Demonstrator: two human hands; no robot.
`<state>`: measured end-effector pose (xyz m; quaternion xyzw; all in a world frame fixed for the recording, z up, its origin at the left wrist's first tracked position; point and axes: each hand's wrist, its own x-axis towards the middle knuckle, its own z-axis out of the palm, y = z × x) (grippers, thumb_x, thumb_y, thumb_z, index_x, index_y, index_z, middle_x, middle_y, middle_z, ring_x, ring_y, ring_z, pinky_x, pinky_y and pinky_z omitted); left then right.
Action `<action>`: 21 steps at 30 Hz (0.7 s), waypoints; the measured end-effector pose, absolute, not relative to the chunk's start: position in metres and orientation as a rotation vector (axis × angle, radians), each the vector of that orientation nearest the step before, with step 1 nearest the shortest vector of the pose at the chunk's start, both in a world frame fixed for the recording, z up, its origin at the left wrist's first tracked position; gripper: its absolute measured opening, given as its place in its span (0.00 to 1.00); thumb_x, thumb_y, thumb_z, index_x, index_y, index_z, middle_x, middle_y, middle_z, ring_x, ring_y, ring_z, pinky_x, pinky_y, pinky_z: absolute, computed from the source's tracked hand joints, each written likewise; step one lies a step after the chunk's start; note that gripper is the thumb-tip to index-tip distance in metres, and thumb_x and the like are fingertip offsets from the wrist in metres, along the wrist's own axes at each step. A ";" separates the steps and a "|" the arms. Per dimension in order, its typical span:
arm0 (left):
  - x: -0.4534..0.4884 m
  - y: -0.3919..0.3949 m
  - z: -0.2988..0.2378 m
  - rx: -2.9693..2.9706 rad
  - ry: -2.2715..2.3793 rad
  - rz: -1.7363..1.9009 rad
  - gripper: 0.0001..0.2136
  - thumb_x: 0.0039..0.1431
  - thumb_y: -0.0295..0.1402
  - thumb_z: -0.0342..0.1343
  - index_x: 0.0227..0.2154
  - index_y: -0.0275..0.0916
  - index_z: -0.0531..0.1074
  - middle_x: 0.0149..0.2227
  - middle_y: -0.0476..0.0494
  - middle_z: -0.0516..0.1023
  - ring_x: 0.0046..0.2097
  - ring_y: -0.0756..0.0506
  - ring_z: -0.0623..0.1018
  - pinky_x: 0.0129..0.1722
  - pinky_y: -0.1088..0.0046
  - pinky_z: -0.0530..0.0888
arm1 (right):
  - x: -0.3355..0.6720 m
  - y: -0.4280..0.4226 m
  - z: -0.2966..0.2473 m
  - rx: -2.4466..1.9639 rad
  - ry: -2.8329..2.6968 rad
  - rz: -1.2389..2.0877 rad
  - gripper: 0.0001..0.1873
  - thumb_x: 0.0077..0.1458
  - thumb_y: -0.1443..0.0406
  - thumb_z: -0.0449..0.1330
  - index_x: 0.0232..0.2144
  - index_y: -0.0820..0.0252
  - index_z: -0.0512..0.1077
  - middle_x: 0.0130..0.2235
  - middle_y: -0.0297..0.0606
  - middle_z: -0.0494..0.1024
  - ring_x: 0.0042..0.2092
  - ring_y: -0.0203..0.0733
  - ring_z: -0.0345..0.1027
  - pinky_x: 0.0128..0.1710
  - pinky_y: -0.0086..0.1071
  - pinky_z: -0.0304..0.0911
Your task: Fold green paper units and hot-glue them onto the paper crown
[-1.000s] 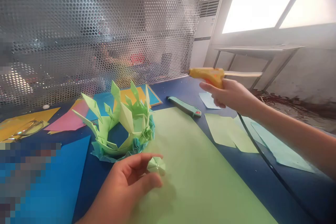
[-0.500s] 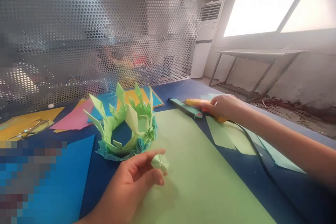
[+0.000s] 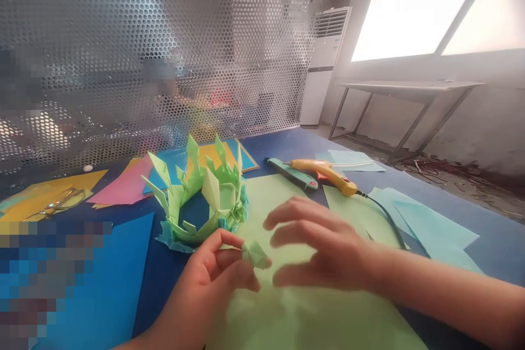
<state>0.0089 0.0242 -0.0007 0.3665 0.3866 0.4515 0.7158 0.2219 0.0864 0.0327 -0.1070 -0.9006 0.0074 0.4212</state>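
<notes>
My left hand (image 3: 217, 279) holds a small folded light-green paper piece (image 3: 254, 255) at its fingertips, above a large green sheet (image 3: 328, 311). Just right of that piece, my right hand (image 3: 315, 246) is open, with fingers apart and nothing in them. Behind my left hand stands a green folded-paper crown (image 3: 213, 197) with pointed leaves and a crumpled teal edge at its base. A yellow glue gun (image 3: 324, 168) lies beyond my right hand, its black cord trailing toward me. Beside it is a teal-handled utility knife (image 3: 291, 173).
Blue sheets (image 3: 102, 284), pink paper (image 3: 123, 183) and yellow paper with eyeglasses (image 3: 57, 203) lie to the left. Pale teal sheets (image 3: 438, 229) lie at right. A perforated metal screen (image 3: 184, 38) borders the table's back; a person is blurred behind it.
My right hand has let go of the glue gun, leaving it on the table, and moved left and nearer to the folded paper piece. My left hand keeps its hold.
</notes>
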 end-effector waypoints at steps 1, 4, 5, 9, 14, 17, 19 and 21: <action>0.009 0.024 -0.002 0.816 0.847 0.994 0.21 0.46 0.46 0.76 0.32 0.39 0.73 0.27 0.50 0.84 0.30 0.52 0.77 0.32 0.79 0.71 | 0.217 0.079 0.031 -0.246 -2.242 0.055 0.14 0.67 0.54 0.61 0.36 0.59 0.71 0.36 0.38 0.80 0.38 0.35 0.76 0.40 0.27 0.73; 0.008 0.025 -0.005 0.832 0.820 0.987 0.22 0.47 0.47 0.75 0.34 0.39 0.72 0.27 0.50 0.83 0.29 0.51 0.78 0.32 0.78 0.71 | 0.207 0.068 0.024 -0.272 -2.186 0.142 0.10 0.67 0.59 0.61 0.36 0.60 0.71 0.34 0.38 0.78 0.38 0.35 0.75 0.39 0.25 0.74; 0.007 0.025 -0.007 0.838 0.811 0.991 0.22 0.47 0.47 0.75 0.34 0.39 0.71 0.27 0.50 0.84 0.29 0.51 0.78 0.33 0.78 0.71 | 0.206 0.066 0.022 -0.292 -2.166 0.160 0.08 0.66 0.61 0.62 0.36 0.60 0.71 0.34 0.38 0.77 0.37 0.35 0.75 0.38 0.25 0.74; 0.006 0.025 -0.011 0.853 0.792 1.021 0.23 0.48 0.48 0.74 0.34 0.40 0.70 0.27 0.52 0.83 0.29 0.51 0.78 0.32 0.79 0.70 | 0.202 0.067 0.016 -0.311 -2.120 0.190 0.06 0.65 0.65 0.63 0.38 0.60 0.70 0.33 0.37 0.77 0.35 0.36 0.74 0.36 0.27 0.74; 0.005 0.025 -0.009 0.904 0.813 1.045 0.23 0.46 0.50 0.75 0.32 0.39 0.72 0.26 0.51 0.82 0.31 0.51 0.77 0.34 0.79 0.70 | 0.203 0.067 0.015 -0.224 -2.110 0.148 0.01 0.68 0.69 0.58 0.41 0.60 0.70 0.35 0.40 0.79 0.36 0.37 0.76 0.36 0.31 0.74; 0.006 0.025 -0.007 0.961 0.829 1.041 0.24 0.42 0.51 0.75 0.29 0.38 0.72 0.23 0.50 0.80 0.29 0.50 0.76 0.32 0.78 0.71 | 0.204 0.064 0.018 -0.194 -2.109 0.102 0.02 0.69 0.70 0.57 0.42 0.61 0.70 0.35 0.42 0.80 0.37 0.38 0.77 0.35 0.32 0.74; 0.006 0.025 -0.008 1.019 0.858 1.052 0.25 0.42 0.51 0.75 0.32 0.38 0.72 0.23 0.50 0.78 0.28 0.50 0.74 0.30 0.77 0.71 | 0.204 0.062 0.020 -0.185 -2.112 0.069 0.03 0.68 0.71 0.57 0.42 0.61 0.70 0.35 0.42 0.81 0.37 0.39 0.78 0.36 0.33 0.73; 0.007 0.024 -0.010 1.098 0.911 1.097 0.26 0.45 0.49 0.75 0.39 0.40 0.70 0.27 0.51 0.78 0.28 0.50 0.74 0.28 0.77 0.71 | 0.205 0.062 0.022 -0.186 -2.099 0.043 0.04 0.67 0.71 0.58 0.42 0.60 0.70 0.35 0.41 0.82 0.37 0.39 0.78 0.36 0.34 0.73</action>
